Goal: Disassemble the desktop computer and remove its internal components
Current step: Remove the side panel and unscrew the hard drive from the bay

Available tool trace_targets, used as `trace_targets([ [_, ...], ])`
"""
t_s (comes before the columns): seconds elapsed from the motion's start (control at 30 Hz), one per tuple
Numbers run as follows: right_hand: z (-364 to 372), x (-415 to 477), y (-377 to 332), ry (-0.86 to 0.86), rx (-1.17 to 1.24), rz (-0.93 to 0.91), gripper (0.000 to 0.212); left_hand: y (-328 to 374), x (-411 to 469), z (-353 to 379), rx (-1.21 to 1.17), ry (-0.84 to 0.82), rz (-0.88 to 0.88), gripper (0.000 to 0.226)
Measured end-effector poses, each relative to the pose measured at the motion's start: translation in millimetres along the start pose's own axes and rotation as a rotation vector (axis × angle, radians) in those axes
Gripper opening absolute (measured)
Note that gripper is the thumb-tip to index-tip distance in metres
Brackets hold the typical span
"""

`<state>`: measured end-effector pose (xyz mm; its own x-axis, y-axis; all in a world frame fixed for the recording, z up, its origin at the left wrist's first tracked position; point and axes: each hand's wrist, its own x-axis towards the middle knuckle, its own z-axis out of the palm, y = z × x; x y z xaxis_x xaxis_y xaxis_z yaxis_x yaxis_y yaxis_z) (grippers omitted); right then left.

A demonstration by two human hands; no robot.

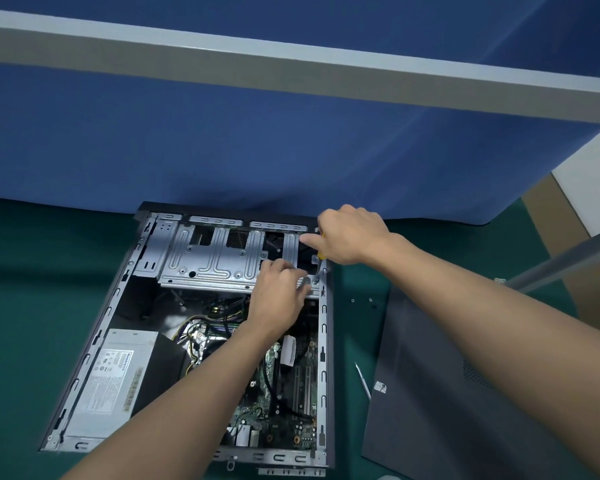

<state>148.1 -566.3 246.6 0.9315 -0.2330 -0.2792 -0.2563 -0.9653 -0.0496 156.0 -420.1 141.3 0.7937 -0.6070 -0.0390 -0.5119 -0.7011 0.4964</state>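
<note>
Side panel [447, 393] is off, lying right of the case [323, 341] at the mat's [32, 289] far edge; your right hand [350, 235] grips the screwdriver [321, 252] at the drive cage's [208, 261] right corner; left hand [278, 296] touches the cage, pinch unclear; cage, power supply [111, 372], motherboard [291, 410] all left inside.

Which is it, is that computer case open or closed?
Open. The computer case lies flat with its power supply and motherboard exposed; a dark panel lies beside it.
</note>
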Motion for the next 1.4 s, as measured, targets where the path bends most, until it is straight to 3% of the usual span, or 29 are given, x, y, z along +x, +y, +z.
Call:
trace_targets([
  [0.23, -3, -1, 6, -0.088, 0.202, -0.157, 0.006, 0, 10, 11, -0.115, 0.006, -0.107, 0.029],
  [0.5, -5, 0, 17, -0.087, 0.276, -0.299, 0.015, 5, 16, 18, -0.066, 0.052, -0.127, 0.022],
  [0.77, -6, -14, 42, 0.13, 0.611, -0.092, 0.015, 10, 15, 23, -0.011, 0.111, -0.062, 0.013],
  [1.0, 3, -44, 52, 0.359, 0.995, 0.088, 0.016, 13, 19, 22, 0.116, 0.03, 0.002, 0.019],
  [1.23, 16, -67, 65, 0.498, 1.302, 0.235, 0.014, 11, 15, 21, 0.078, 0.065, 0.004, 0.018],
  [1.4, 27, -73, 69, 0.64, 1.482, 0.293, 0.015, 11, 14, 19, 0.214, 0.082, 0.06, 0.021],
])
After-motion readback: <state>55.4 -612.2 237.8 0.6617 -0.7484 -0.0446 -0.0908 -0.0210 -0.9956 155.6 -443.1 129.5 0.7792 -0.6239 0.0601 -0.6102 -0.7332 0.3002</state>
